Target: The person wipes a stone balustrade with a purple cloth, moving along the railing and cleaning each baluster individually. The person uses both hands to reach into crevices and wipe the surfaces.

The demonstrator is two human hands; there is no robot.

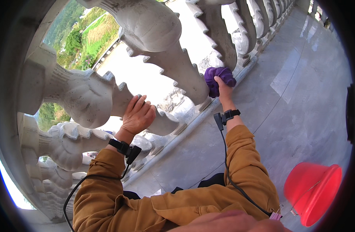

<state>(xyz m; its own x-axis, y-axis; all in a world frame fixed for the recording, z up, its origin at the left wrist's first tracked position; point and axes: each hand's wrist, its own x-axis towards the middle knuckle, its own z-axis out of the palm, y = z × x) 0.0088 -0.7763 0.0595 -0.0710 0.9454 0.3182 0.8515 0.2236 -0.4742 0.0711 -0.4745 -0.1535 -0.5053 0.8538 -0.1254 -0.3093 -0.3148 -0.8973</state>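
Note:
My right hand [224, 90] holds a bunched purple cloth [219, 79] against the foot of the balustrade, between the bases of two balusters and at the stone ledge. My left hand [139, 114] grips a carved stone baluster [122, 98] nearer to me, its fingers wrapped over the scalloped edge. Another baluster [177, 66] stands between my two hands. Both wrists wear black straps with small devices and cables.
A red plastic bucket [308, 188] with a wire handle sits on the grey polished floor [305, 116] at the lower right. The row of balusters runs along a low stone ledge [192, 124]. Bright ground and greenery show beyond it.

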